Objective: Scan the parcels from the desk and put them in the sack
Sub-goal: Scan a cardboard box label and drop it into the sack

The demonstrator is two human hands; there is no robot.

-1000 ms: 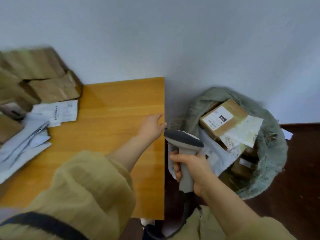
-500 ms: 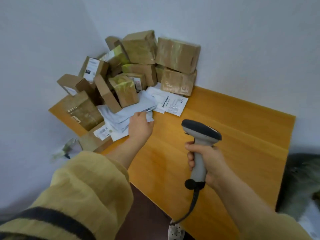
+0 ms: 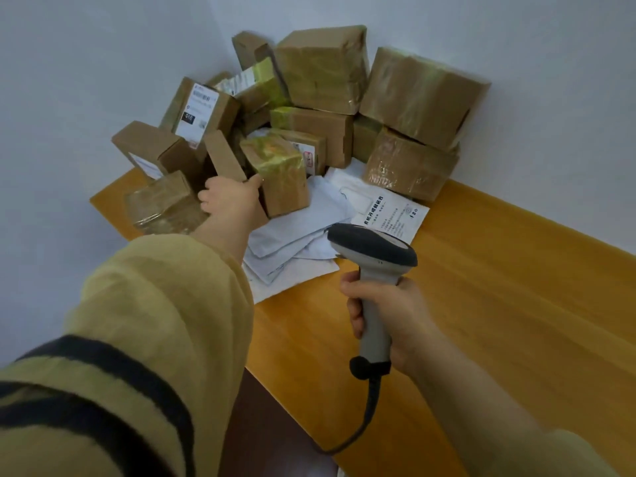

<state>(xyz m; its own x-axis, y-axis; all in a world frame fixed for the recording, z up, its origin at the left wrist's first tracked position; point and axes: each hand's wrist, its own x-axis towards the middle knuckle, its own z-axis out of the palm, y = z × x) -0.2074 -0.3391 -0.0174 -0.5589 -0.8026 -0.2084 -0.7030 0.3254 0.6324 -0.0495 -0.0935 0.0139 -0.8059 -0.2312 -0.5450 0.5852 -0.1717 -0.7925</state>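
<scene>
A heap of brown cardboard parcels (image 3: pixel 320 67) fills the far left corner of the wooden desk (image 3: pixel 481 287). My left hand (image 3: pixel 230 198) reaches into the heap at the foot of a thin brown box (image 3: pixel 223 156) that leans upright. The thumb lies to its right, against a small tape-wrapped box (image 3: pixel 280 177); the curled fingers are to its left. My right hand (image 3: pixel 389 315) grips the grey handle of a barcode scanner (image 3: pixel 371 247), held above the desk and pointing toward the heap. The sack is out of view.
White mailer envelopes and a printed sheet (image 3: pixel 389 210) lie flat in front of the boxes. A labelled box (image 3: pixel 199 108) stands at the back left. The scanner's cable (image 3: pixel 364 421) hangs over the desk's near edge. Walls close the corner behind the heap.
My view swung left from the sack to the parcel heap. My left hand moved from the desk's edge, over the envelopes, into the boxes. The right hand kept its hold on the scanner.
</scene>
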